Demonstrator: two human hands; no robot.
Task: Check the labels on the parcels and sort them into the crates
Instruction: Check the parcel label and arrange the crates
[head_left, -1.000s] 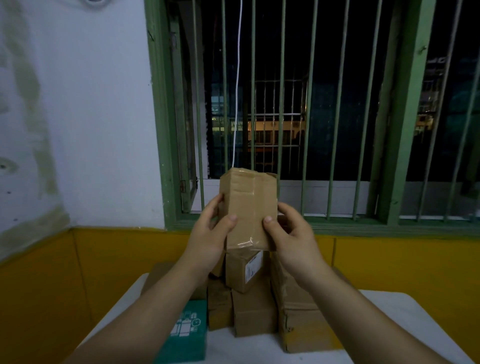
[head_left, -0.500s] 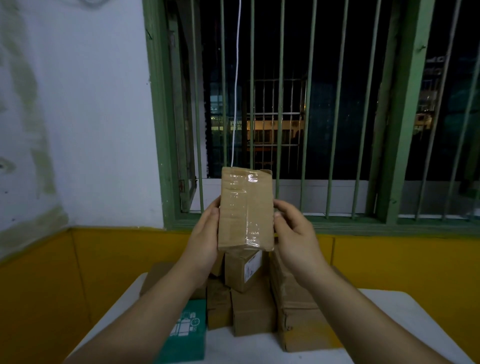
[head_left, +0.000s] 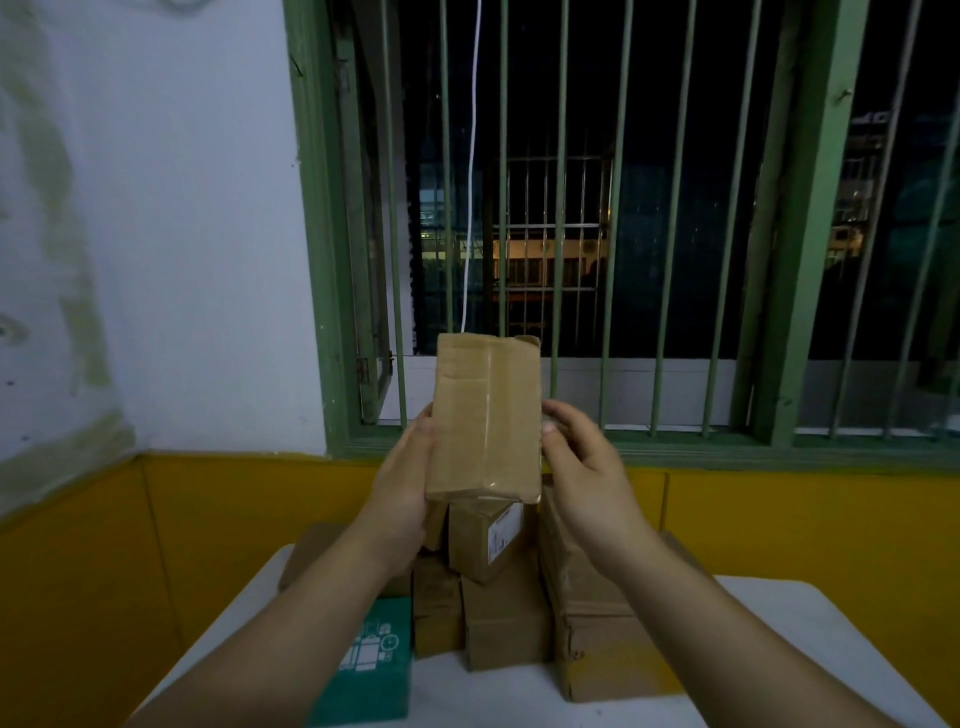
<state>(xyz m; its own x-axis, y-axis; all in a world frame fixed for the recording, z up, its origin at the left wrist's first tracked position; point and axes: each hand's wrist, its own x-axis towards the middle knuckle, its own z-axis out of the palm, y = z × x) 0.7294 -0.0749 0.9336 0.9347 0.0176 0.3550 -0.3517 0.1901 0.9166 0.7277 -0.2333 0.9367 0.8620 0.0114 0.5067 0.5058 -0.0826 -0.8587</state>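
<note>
A: Raised upright in front of the window sill: one brown cardboard parcel, sealed with clear tape down the middle, top flap slightly bent at the right corner. No label visible on the facing side.

B: And the grip?

A: Left hand wrapped along the parcel's left edge, palm against it, fingers hidden behind. Right hand at the right edge, fingers curled, thumb tip touching or just beside the cardboard; hard to tell how firmly pressed.

B: Below the parcel?

A: Heap of more brown boxes on a white table. Directly under the parcel, a small box with a white label on its right face, print too small to read. Right of the parcel and lower, a taller taped box. Left of the parcel and lower, a green box with white pictograms, near the table's front edge, partly covered by the left forearm.

B: Behind?

A: Green window frame with vertical bars, dark outside. White cord hanging down behind the parcel's top. Yellow lower wall beneath the window, pale wall above on the left.

B: Crates?

A: None in view.
</note>
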